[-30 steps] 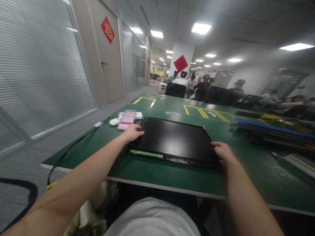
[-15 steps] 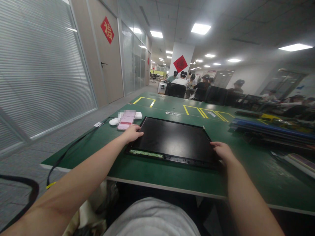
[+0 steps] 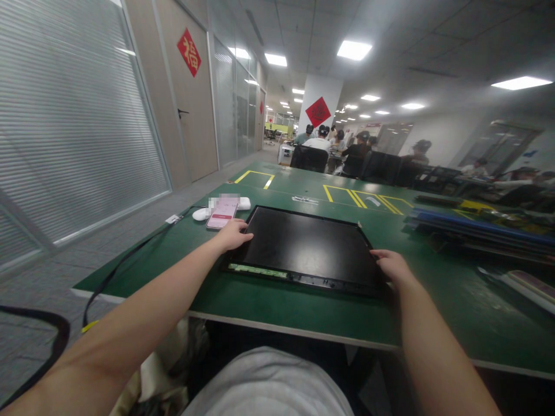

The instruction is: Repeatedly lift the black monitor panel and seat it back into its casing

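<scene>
A black display panel (image 3: 303,240) lies face up on the green table (image 3: 299,303), its near edge toward me. Along that near edge runs a green circuit board strip (image 3: 260,270) in the black frame. My left hand (image 3: 233,234) grips the panel's left edge, thumb on top. At the opposite edge, my right hand (image 3: 392,267) holds the frame with thumb and finger; its other fingers are partly hidden. A phone (image 3: 222,214) with a lit screen lies just beyond my left hand, beside white rounded objects (image 3: 200,215).
Flat blue-edged panels (image 3: 477,225) are stacked at the right. Yellow tape marks (image 3: 355,198) line the table's far part. A black strap (image 3: 117,268) hangs over the left edge. Several people sit in the background beyond black chairs (image 3: 309,159).
</scene>
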### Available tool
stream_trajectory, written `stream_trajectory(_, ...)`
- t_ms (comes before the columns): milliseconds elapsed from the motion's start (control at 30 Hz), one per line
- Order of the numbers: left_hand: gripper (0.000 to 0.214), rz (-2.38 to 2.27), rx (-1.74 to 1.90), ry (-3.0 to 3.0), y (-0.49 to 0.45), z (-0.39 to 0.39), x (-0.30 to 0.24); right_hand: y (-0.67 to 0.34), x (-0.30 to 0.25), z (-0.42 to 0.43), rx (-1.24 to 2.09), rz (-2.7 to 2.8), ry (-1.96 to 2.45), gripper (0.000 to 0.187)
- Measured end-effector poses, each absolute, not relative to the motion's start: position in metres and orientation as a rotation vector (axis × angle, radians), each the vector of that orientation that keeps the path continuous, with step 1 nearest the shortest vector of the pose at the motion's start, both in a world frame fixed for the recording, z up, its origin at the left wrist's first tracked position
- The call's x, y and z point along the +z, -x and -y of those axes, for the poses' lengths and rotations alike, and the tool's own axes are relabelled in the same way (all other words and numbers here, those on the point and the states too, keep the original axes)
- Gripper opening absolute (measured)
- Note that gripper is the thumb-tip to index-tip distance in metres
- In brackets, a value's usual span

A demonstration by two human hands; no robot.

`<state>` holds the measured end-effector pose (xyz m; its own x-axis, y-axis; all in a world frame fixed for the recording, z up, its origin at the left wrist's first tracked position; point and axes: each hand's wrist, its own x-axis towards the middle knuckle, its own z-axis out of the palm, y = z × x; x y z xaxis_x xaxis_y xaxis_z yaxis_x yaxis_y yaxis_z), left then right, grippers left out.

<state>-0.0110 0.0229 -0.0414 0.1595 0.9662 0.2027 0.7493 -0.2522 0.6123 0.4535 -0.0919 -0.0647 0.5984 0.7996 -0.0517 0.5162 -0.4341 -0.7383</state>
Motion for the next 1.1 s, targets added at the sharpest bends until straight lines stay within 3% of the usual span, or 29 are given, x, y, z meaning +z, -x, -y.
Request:
stream_trajectory(300,0.036,-1.643,0.766,-2.134,0.0127,-0.0239,-0.0417,-0.4562,-0.0676,0.0907,0.457,1.126,2.117,0.043)
stream_trajectory(767,0.03,-1.625,0.781,-2.105,0.0112,-0.019,-0.0358,-0.456,-0.0655,0.09,0.538,1.033,2.111,0.056)
stream_trajectory(1100,0.03,-1.61,0.746,-2.16,0.011,-0.0188,-0.0354,-0.453,-0.062,0.0917,0.517,1.031,2.136,0.053)
